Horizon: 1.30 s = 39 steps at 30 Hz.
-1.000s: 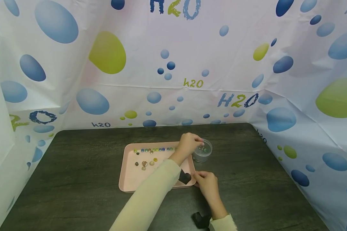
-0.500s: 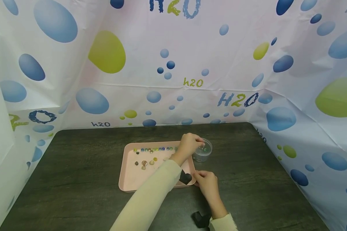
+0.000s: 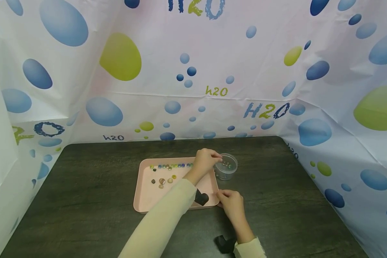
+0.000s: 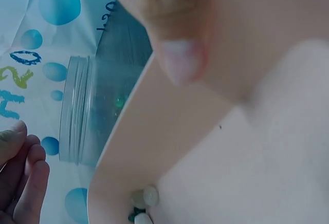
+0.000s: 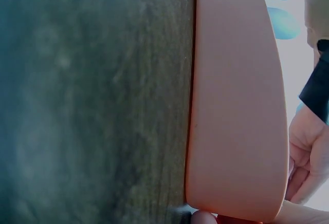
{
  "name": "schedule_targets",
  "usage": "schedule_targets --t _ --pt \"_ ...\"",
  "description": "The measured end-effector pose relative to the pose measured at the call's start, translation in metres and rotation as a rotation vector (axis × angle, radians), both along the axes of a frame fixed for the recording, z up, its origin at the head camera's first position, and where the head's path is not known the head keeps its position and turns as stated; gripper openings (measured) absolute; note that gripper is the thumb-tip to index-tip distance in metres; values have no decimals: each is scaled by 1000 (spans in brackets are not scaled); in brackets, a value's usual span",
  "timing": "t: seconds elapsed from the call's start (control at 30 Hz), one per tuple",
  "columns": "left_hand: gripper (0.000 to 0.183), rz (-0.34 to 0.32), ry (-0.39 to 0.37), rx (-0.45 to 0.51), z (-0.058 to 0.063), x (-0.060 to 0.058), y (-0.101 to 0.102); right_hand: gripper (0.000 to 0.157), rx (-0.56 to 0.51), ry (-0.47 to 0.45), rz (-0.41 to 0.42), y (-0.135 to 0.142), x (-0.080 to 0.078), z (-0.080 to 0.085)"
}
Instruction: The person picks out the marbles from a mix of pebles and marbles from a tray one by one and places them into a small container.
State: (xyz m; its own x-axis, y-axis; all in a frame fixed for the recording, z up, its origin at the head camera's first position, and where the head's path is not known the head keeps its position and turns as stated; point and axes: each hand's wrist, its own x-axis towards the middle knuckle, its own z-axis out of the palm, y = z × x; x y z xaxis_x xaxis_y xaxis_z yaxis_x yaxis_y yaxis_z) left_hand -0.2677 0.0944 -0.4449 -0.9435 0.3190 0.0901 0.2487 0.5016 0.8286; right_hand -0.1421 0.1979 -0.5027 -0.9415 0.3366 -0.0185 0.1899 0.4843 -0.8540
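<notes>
My left hand (image 3: 206, 160) hovers beside the rim of a clear round jar (image 3: 225, 171), fingertips drawn together. In the left wrist view its fingers (image 4: 32, 170) lie close together; whether something small sits between them cannot be made out. Several small glass beads (image 3: 229, 166) lie inside the jar. A pink tray (image 3: 145, 200) stands left of the jar, partly covered by my left arm. My right hand (image 3: 233, 206) pinches the tray's near right corner, its thumb (image 4: 185, 62) over the rim. Along the tray's back runs a row of coloured glass beads (image 3: 175, 166).
Several stones (image 3: 162, 181) are scattered in the tray's left half, with a yellow bead (image 3: 174, 176) near them. Black straps show at both wrists, such as the right wrist strap (image 3: 224, 244). Behind the dark table (image 3: 84, 200) hangs a bubble-patterned sheet (image 3: 154, 79).
My left hand has moved slightly left, from above the jar's mouth to its left rim, and more of the beads inside show. The right hand stays on the tray corner.
</notes>
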Motion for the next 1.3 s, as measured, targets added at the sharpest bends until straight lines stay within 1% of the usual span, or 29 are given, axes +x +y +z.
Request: schedule_targets --t 0.17,0.23,0.33,0.4,0.47,0.53,0.6,0.73,0.87,0.97,1.03,1.2,1.3 --pt "13 33 -21 10 -2 -3 -13 17 -3 11 3 -1 -1 0" --pt "14 54 -52 21 -3 -5 -19 17 -7 5 -2 -1 -1 0" --pt "17 72 -112 66 -5 -7 -29 17 -9 -4 -6 -2 -1 0" --pt "18 80 -126 84 -6 -8 -34 17 -12 -9 -8 -2 -1 0" --pt "18 85 -120 96 -8 -10 -39 17 -15 -6 -5 -2 0 0" --pt "17 99 -94 87 -9 -11 -44 17 -15 -3 -1 -2 0 0" --pt "16 120 -70 66 -10 -12 -50 18 -20 0 2 -2 0 0" --pt "15 173 -59 58 -13 -14 -60 18 -27 -6 -5 -3 0 0" --pt "14 226 -15 48 -18 -17 -70 18 -39 -9 -7 -3 0 1" --pt "14 239 15 35 -23 -18 -76 18 -41 -5 -5 -2 0 2" --pt "14 245 12 40 -26 -19 -80 17 -35 -4 -5 -2 0 1" --pt "14 267 -33 58 -32 -17 -89 17 -19 -10 -8 -3 0 0" --pt "13 267 -26 40 -35 -16 -92 17 -25 -10 -11 -2 0 0"
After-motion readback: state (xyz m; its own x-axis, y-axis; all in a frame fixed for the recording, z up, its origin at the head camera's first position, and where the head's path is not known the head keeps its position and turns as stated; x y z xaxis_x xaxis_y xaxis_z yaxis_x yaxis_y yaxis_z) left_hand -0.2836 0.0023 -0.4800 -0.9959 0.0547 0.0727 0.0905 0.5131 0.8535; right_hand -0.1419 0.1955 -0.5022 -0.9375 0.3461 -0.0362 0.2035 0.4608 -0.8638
